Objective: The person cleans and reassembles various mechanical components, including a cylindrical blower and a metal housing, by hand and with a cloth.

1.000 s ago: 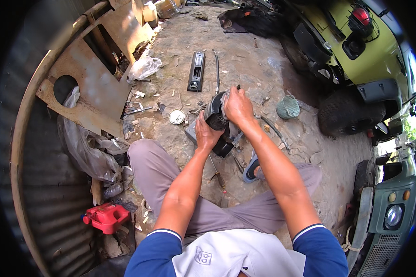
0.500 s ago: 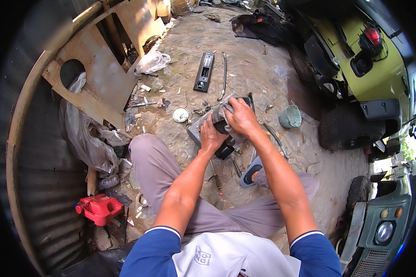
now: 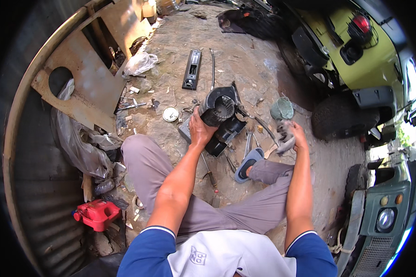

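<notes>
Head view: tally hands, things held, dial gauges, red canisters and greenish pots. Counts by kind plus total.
Hands (left hand, right hand): 2
Held things (black housing, grey cloth): 2
Dial gauge: 1
Red canister: 1
Greenish pot: 1
Total: 7

The head view comes from the left unit of two fisheye cameras worn side by side on the person's head. The lens faces steeply downward and forward. Nearest to it, the white shirt with blue sleeves (image 3: 231, 251) occupies the lower centre of the frame. The bare left hand (image 3: 201, 130) and bare right hand (image 3: 299, 135) lie farther out, at arm's reach. The rough grey-brown ground (image 3: 249, 74) recedes toward the upper centre. Coverage spans from the grey corrugated metal wall (image 3: 46, 203) at lower left to the dark-green vehicle front with round headlamp (image 3: 386, 221) at lower right. Straight edges bow near the rim; the corners are black.
</notes>
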Demonstrator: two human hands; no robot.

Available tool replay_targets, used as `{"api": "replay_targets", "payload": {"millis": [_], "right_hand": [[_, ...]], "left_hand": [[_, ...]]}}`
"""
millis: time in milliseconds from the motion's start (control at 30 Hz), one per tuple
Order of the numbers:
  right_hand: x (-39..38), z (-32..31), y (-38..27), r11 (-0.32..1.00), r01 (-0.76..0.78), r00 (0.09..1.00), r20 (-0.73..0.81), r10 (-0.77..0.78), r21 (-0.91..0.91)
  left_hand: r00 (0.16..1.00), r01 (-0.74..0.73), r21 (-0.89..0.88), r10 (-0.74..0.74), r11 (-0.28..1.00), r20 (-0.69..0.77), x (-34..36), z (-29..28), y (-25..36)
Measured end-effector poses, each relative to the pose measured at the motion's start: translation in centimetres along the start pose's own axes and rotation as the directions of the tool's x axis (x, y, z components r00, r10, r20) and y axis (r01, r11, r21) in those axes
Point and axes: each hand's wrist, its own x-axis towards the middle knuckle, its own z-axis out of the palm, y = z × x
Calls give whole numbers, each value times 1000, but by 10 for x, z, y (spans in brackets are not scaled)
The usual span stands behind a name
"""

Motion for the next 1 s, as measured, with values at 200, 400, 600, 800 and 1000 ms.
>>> {"api": "replay_targets", "payload": {"millis": [200,400,600,800,1000], "right_hand": [[-13,-101,18,906,63,917,-334,-217,-418],[-51,-141,113,860,-105,819,-535,-210,-500],[-129,-33,287,558,-389,787,50,614,-733],[-176,10,317,533,-508,729,-9,684,-677],[-185,22,326,543,-558,709,-20,705,-628]], "left_hand": [[999,13,11,-13,1000,-42,4,2,-1],[999,7,-8,-8,1000,-47,14,10,1],[998,59,2,-59,998,-31,11,3,8],[999,-14,71,17,997,-39,9,19,-2],[999,40,56,-39,998,-22,22,29,3]]}}
